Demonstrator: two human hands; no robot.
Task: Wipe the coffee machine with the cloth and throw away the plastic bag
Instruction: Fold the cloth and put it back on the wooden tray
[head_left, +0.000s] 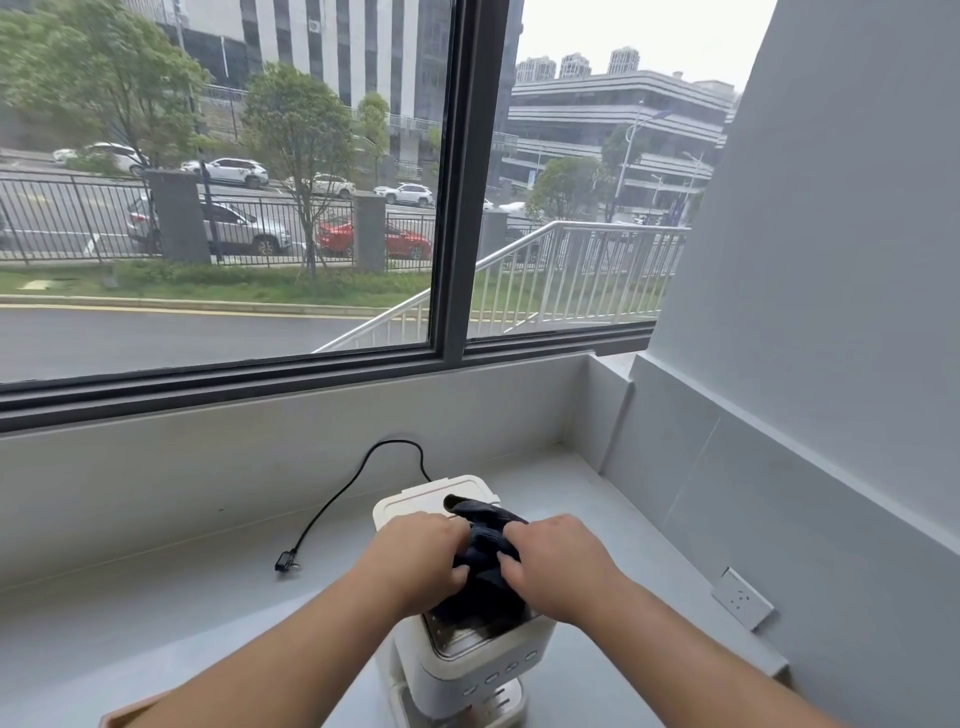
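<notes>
dark cloth (485, 556) sits bunched on top of the coffee machine (467, 660) near the counter's (156, 613) front edge, left hand (423, 558) and right hand (558, 564) both grasping it; hard rubbing could tip the machine.

Soft window (260, 208) daylight, wide-angle warping.

A pale grey counter (156, 613) ran beneath the window into a corner at the far right. The cream coffee machine (467, 660) stood near its front edge, right of centre. Its black power cord (332, 512) lay looped toward the back edge, the plug (285, 562) resting unplugged on the surface to the left.
</notes>
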